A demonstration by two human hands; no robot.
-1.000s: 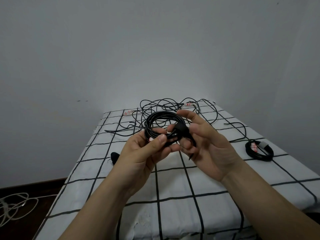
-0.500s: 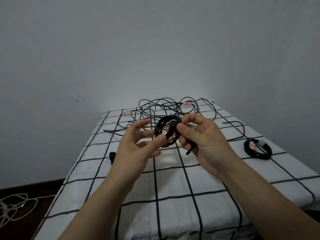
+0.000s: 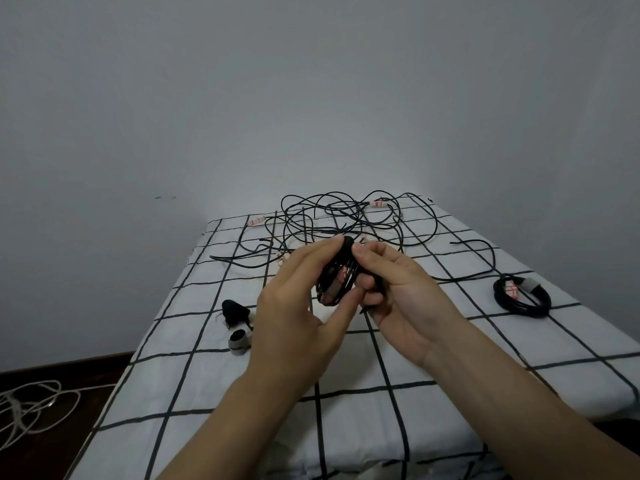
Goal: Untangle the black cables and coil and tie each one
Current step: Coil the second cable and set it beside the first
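left hand [image 3: 298, 306], right hand [image 3: 405, 299] pinch coiled black cable [image 3: 350, 268]

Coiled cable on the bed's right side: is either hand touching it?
No: the coiled cable lies apart, while the left hand and right hand hold a second coil.

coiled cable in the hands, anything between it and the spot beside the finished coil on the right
One thing: a loose cable loop lies on the sheet between the coiled cable, held by the left hand and right hand, and the finished coil. Nothing else visible does.
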